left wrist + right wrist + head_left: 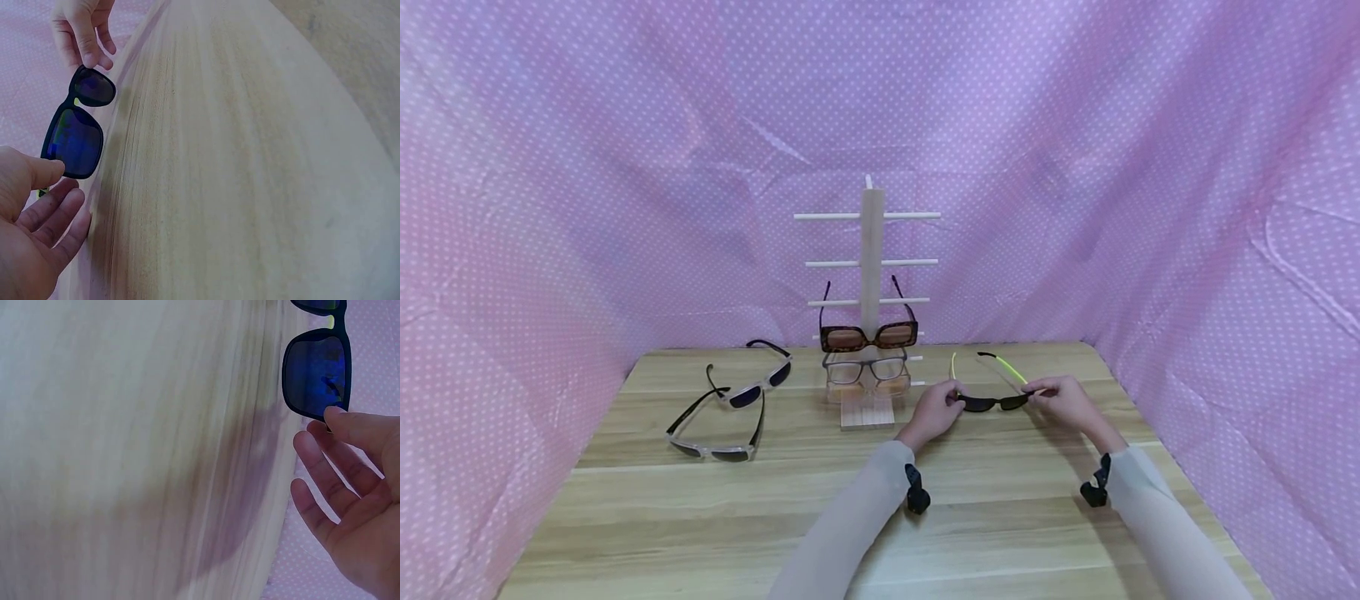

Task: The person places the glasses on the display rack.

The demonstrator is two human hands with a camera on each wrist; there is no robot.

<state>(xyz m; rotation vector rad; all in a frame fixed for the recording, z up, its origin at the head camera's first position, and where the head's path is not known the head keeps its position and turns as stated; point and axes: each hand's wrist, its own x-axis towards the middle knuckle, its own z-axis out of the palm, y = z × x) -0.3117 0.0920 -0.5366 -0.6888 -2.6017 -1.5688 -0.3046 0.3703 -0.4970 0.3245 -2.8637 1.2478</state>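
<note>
Black-framed sunglasses (997, 403) with dark lenses and yellow-green temples are held between both hands, right of the display stand. My left hand (934, 410) pinches the left end of the frame; in the left wrist view its thumb (50, 170) lies on the lens corner. At the other end, my right hand (1066, 402) pinches the frame near the hinge. The right wrist view shows that hand's thumb (350, 425) at the lower corner of a lens, the other fingers spread behind. Both temples are unfolded and point away from me.
A wooden stand (872, 250) with white pegs holds tortoiseshell sunglasses (870, 337), grey-framed glasses (865, 372) and a pale pinkish pair below. Two clear-framed sunglasses lie at left, one (760, 392) behind the other (711, 453). Pink dotted cloth (625, 167) surrounds the wooden table (700, 517).
</note>
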